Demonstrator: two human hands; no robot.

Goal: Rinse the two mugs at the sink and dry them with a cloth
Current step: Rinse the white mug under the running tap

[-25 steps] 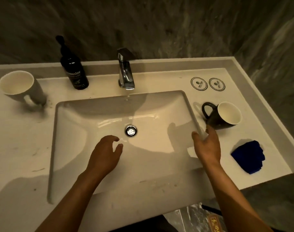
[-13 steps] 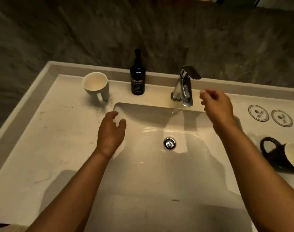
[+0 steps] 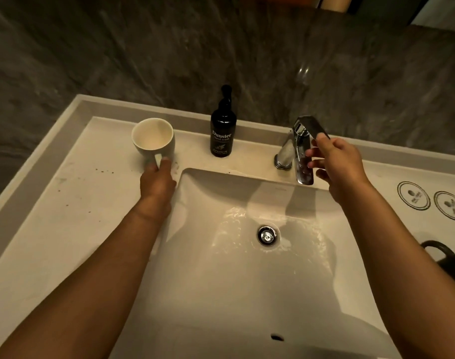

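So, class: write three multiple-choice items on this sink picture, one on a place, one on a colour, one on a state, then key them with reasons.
1. Where does the white mug stand?
A. in the basin
B. on the counter left of the hand wash bottle
C. beside the coasters

2. What colour is the bottle?
A. black
B. blue
C. white

3. What is the left hand doing?
A. resting flat
B. gripping the tap
C. holding the mug's handle

Key: 1 B, it stands on the counter; 2 A, dark body; 3 C, fingers at the handle; the right hand is at the tap.

glossy chrome tap (image 3: 302, 149), glazed ceramic basin (image 3: 221, 294)
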